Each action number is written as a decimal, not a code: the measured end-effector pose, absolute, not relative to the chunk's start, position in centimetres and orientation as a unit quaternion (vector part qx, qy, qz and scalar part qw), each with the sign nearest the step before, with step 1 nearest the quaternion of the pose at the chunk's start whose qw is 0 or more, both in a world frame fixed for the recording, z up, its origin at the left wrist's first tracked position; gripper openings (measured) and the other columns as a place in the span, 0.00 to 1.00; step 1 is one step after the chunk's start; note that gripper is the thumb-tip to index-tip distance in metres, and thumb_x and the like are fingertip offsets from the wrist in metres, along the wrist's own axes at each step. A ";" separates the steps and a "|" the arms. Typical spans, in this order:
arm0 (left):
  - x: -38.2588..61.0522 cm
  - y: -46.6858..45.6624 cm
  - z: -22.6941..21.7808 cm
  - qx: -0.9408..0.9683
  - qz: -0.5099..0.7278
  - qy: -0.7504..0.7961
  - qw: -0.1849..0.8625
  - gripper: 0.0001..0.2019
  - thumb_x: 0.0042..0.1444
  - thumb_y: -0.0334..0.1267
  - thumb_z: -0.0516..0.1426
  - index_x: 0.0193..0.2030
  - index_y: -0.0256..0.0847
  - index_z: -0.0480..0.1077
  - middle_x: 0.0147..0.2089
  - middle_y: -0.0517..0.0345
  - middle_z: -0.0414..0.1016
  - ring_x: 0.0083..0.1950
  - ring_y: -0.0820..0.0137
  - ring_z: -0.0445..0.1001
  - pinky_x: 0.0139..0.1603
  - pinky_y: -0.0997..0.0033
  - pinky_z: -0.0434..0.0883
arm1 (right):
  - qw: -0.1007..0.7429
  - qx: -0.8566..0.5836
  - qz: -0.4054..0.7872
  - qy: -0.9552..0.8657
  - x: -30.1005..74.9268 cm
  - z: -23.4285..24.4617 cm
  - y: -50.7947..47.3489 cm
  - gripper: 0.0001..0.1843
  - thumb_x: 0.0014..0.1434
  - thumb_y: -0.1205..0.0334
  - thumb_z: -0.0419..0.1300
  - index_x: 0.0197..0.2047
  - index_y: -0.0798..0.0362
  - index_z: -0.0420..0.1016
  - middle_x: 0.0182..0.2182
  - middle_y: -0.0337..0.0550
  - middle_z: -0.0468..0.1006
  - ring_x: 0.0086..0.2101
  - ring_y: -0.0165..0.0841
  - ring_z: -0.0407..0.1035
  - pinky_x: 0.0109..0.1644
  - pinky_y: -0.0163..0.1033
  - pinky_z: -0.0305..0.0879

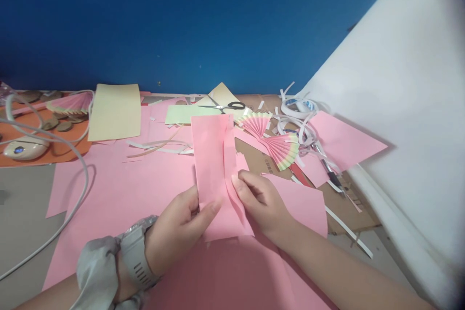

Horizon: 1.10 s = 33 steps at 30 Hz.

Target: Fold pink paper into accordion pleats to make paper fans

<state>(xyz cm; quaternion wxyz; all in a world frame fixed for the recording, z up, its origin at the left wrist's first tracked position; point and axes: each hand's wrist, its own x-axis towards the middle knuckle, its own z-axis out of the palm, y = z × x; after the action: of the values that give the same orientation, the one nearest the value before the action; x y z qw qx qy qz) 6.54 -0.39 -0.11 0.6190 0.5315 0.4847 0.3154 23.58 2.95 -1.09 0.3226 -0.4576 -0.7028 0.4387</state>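
Both hands hold a pink paper strip (212, 164) upright above the table, with lengthwise folds along its right side. My left hand (179, 227), with a grey watch and a grey scrunchie on the wrist, pinches the strip's lower left edge. My right hand (259, 201) pinches its lower right edge, thumb on the fold. Large pink sheets (127, 179) lie flat beneath.
Two folded paper fans (276, 143) lie right of the strip, near scissors (227, 105), white paper strips (298, 116), a pen (330, 172) and cardboard (348, 208). A cream sheet (114, 111), an orange mat (22, 155), a white device (25, 147) and a cable (78, 193) sit left. A white board (399, 106) leans right.
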 end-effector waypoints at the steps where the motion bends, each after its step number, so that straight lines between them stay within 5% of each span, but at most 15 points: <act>1: 6.5 -0.4 -0.2 0.526 0.323 0.481 0.622 0.11 0.59 0.40 0.51 0.27 0.40 0.65 0.17 0.68 0.64 0.18 0.76 0.62 0.22 0.78 0.62 | 0.322 -0.458 0.435 -0.705 23.6 -1.1 3.0 0.21 0.65 0.57 0.45 0.23 0.52 0.42 0.20 0.32 0.45 0.22 0.26 0.44 0.24 0.34 0.43; 8: 6.7 -0.3 -0.5 0.540 0.305 0.521 0.586 0.17 0.60 0.42 0.48 0.21 0.39 0.62 0.21 0.64 0.60 0.25 0.74 0.59 0.26 0.76 0.61 | 0.298 -0.440 0.424 -0.733 23.4 -0.9 2.8 0.19 0.64 0.61 0.46 0.23 0.52 0.44 0.20 0.31 0.48 0.21 0.25 0.46 0.24 0.33 0.44; 20: 6.7 -0.5 -0.2 0.594 0.290 0.550 0.511 0.20 0.62 0.43 0.47 0.18 0.41 0.59 0.14 0.66 0.60 0.18 0.74 0.62 0.21 0.77 0.60 | 0.291 -0.465 0.401 -0.734 23.4 -0.7 2.7 0.19 0.64 0.62 0.47 0.23 0.52 0.45 0.19 0.31 0.49 0.21 0.25 0.47 0.24 0.34 0.45; 25: 6.7 -0.3 -0.1 0.581 0.305 0.491 0.573 0.13 0.59 0.41 0.51 0.35 0.37 0.73 0.30 0.59 0.75 0.34 0.67 0.72 0.35 0.73 0.69 | 0.264 -0.447 0.402 -0.754 23.2 -0.7 2.7 0.20 0.64 0.60 0.47 0.22 0.52 0.44 0.19 0.31 0.49 0.21 0.25 0.47 0.25 0.33 0.45; 33: 6.8 -0.3 -0.2 0.567 0.379 0.506 0.528 0.12 0.58 0.38 0.53 0.46 0.38 0.72 0.46 0.55 0.77 0.48 0.63 0.73 0.49 0.69 0.69 | 0.248 -0.394 0.458 -0.757 23.4 -0.5 2.8 0.18 0.64 0.59 0.45 0.23 0.52 0.50 0.20 0.32 0.53 0.22 0.25 0.51 0.26 0.32 0.49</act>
<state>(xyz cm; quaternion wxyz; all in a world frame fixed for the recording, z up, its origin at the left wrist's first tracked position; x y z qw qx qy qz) 6.78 -0.27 -0.22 0.5277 0.5671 0.5065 0.3787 23.41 2.76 -0.53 0.2475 -0.3944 -0.7573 0.4579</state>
